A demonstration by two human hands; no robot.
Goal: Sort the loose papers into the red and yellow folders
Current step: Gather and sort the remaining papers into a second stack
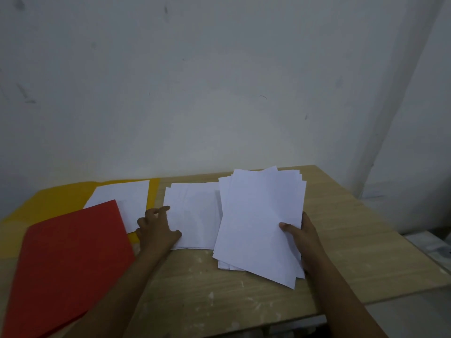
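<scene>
So the person's sitting at a light wood bench (341, 240) pushed up against a scuffed white wall (219, 69), and there's paper everywhere. The right hand (301, 242) has its grip on a fat, messy stack of white sheets (261, 215), thumb lying across the top sheet and the fingers tucked behind the right edge. That stack is tilted up toward the camera a bit, sheets fanned out unevenly, and its left side overlaps the next pile over.

That next pile is a flatter bunch of loose papers (192, 215) lying on the bench in the middle. The left hand (157, 230) is right at its left edge, fingers loosely curled and the thumb resting on the lower left corner of the pile. Whether it's actually pinching a sheet or just touching the edge can't be told, the frame's a bit blurry there.

Over on the left, the yellow folder (61, 193) is lying open and flat along the back of the bench, with a white sheet (122, 198) sitting inside it on its right half. The red folder (68, 264) is closed and lies at an angle in front, covering part of the yellow one and the lower left corner of that sheet. Its near end runs out of the bottom left of the view.
</scene>
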